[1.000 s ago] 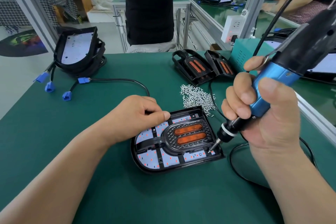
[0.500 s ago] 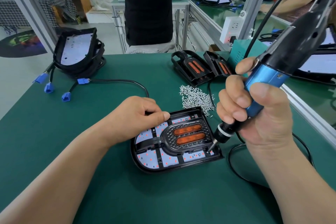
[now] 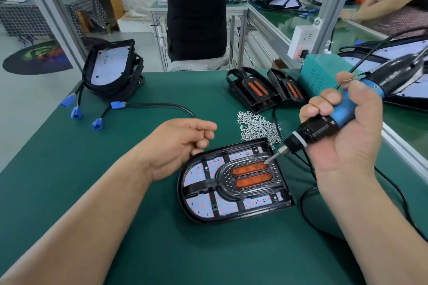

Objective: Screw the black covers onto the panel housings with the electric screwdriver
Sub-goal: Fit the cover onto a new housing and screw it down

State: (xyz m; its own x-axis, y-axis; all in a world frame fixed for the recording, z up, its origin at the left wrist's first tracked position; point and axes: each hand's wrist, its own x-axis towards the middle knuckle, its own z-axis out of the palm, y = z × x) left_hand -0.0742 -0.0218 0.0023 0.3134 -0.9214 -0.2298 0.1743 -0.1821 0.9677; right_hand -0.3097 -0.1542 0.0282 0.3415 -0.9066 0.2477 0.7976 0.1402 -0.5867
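Observation:
A black panel housing [image 3: 266,211] with a white LED board lies in the middle of the green table. On it sits a black cover [image 3: 251,175] with two orange lenses. My right hand [image 3: 347,136] grips the blue and black electric screwdriver [image 3: 345,109], tilted down to the left. Its bit tip hovers at the cover's far right edge. My left hand [image 3: 178,148] is beside the housing's far left corner, fingers loosely curled, holding nothing. A pile of small silver screws [image 3: 257,125] lies just behind the housing.
Two spare black covers [image 3: 252,90] lean at the back right beside a teal power box [image 3: 322,76]. Stacked housings [image 3: 111,69] with blue connectors [image 3: 97,122] sit at the back left. The screwdriver cable [image 3: 308,194] loops on the table to the right. People stand beyond the table.
The screwdriver tip rose from the housing's near right corner and swung to the cover's far right edge. My left hand came off the housing and its fingers loosened.

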